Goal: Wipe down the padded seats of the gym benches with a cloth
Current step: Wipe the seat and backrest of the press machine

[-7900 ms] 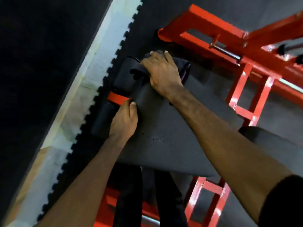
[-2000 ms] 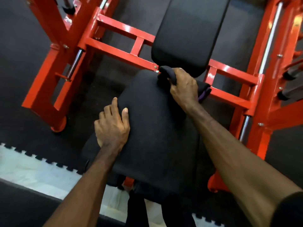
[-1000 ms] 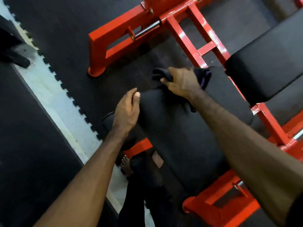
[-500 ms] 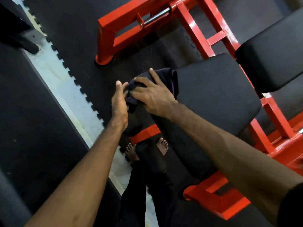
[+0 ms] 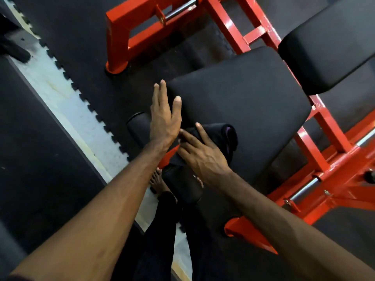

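Two bare hands at the seat pad's (image 5: 239, 102) near edge. Left hand (image 5: 165, 116): fingers straight and together, flat against the pad's left edge, holding nothing. Right hand (image 5: 200, 155): fingers spread, pressing a folded dark cloth (image 5: 219, 136) onto the pad's near-left corner. Back pad (image 5: 328, 39): beyond the seat's far edge, on the same red frame (image 5: 239, 31). Risks, as judged: cloth, only pressed and not gripped, may slide off the near edge toward the foam roller (image 5: 182, 185); fold may open and bunch, leaving streaks unwiped.
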